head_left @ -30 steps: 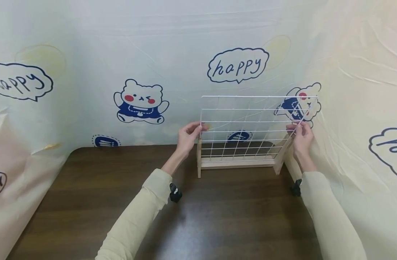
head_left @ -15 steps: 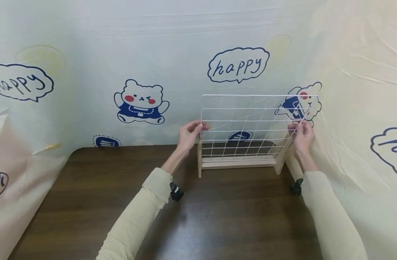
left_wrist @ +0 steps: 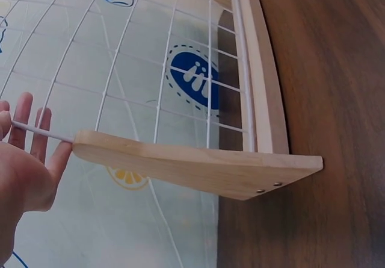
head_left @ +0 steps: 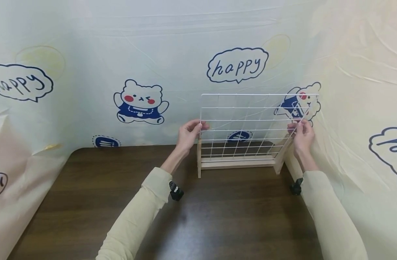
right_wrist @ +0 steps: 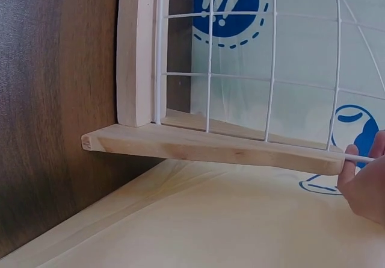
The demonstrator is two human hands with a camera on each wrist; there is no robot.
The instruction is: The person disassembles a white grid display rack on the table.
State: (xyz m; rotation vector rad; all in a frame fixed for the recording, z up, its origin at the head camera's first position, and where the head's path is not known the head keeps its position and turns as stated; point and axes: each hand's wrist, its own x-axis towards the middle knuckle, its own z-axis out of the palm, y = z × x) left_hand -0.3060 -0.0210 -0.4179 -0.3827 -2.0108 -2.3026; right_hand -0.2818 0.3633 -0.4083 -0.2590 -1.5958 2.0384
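The left grip (head_left: 187,137) and right grip (head_left: 303,138) each pinch a side rod of the white wire grid (head_left: 250,120), thumb and fingers closed on it. The grid rises from a wooden frame (head_left: 237,166) standing on the brown tabletop (head_left: 240,209), near the printed fabric (head_left: 185,54).

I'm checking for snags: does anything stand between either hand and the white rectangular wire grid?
Nothing visible does: the left hand and right hand each grip a side edge of the white rectangular wire grid directly. The pale wooden stand lies below their grip.
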